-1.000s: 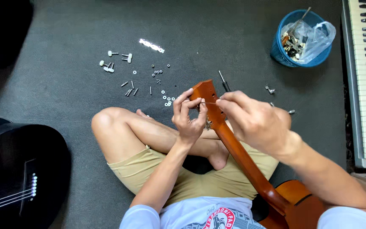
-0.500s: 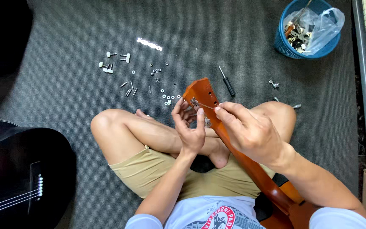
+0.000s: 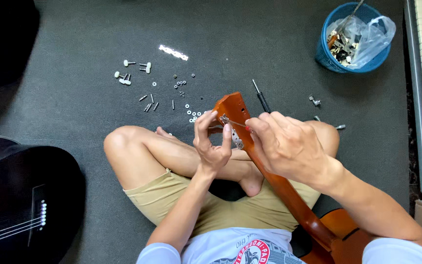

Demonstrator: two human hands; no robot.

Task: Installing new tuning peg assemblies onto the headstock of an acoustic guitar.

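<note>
Orange-brown wooden guitar headstock (image 3: 234,108) lies across your crossed legs, stiff and likely steady if held by the neck. Your left hand (image 3: 211,144) pinches its edge beside the small metal tuner plate (image 3: 236,137), light and easily dropped; your right hand (image 3: 289,146) grips a thin red-handled screwdriver (image 3: 238,123).

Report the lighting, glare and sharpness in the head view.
Head view: soft, even light with faint shadows; the shiny metal strip on the floor glares white; the left hand, right hand and guitar headstock are sharp; the small screws stay legible.
</note>
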